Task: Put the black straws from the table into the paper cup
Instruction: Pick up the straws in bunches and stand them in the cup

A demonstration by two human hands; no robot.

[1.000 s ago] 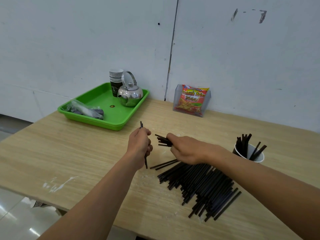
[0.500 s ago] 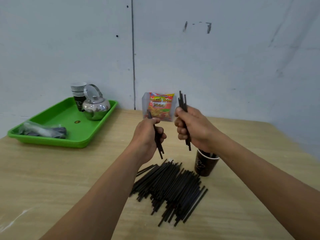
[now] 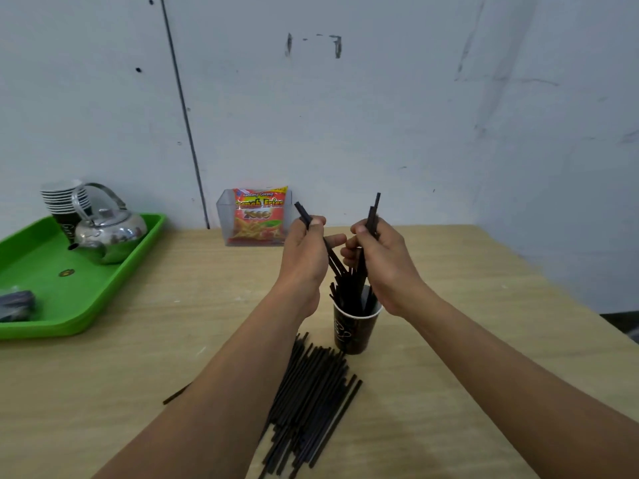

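Observation:
A dark paper cup (image 3: 352, 331) stands on the wooden table (image 3: 173, 323), with several black straws upright in it. Directly above the cup, my left hand (image 3: 306, 257) grips a black straw (image 3: 304, 214) that slants down into the cup. My right hand (image 3: 383, 261) grips a few black straws (image 3: 373, 210) whose lower ends reach into the cup. A pile of black straws (image 3: 311, 392) lies on the table in front of the cup, between my forearms. One stray straw (image 3: 176, 397) lies to the left of the pile.
A green tray (image 3: 103, 288) at the left holds a steel kettle (image 3: 110, 233), a stack of paper cups (image 3: 64, 202) and a plastic-wrapped bundle (image 3: 15, 304). A snack packet in a clear holder (image 3: 257, 216) stands against the wall. The table's right edge runs close by.
Both hands have moved from the pile up over the cup, carrying their straws. The lower ends of the straws now sit in the cup. The camera has swung right.

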